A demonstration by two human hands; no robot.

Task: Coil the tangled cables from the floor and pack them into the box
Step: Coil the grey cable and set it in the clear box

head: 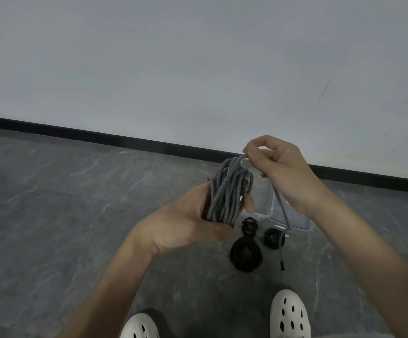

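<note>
My left hand (pixel 186 223) grips a coil of grey braided cable (pixel 227 193), its loops standing up out of my palm. My right hand (pixel 278 167) pinches the free end of the same cable above the coil; the loose tail hangs down past my wrist to a plug (pixel 282 264) near the floor. Below my hands, three coiled black cables lie on the floor: a large one (pixel 246 254), a small one (pixel 249 224) and another (pixel 273 237). A clear plastic box (pixel 293 222) stands by the wall, mostly hidden behind my hands.
Grey marbled floor (pixel 76 191) spreads to the left. A white wall (pixel 198 69) with a black skirting board (pixel 100 135) runs behind the box. My two white perforated shoes (pixel 289 315) show at the bottom edge.
</note>
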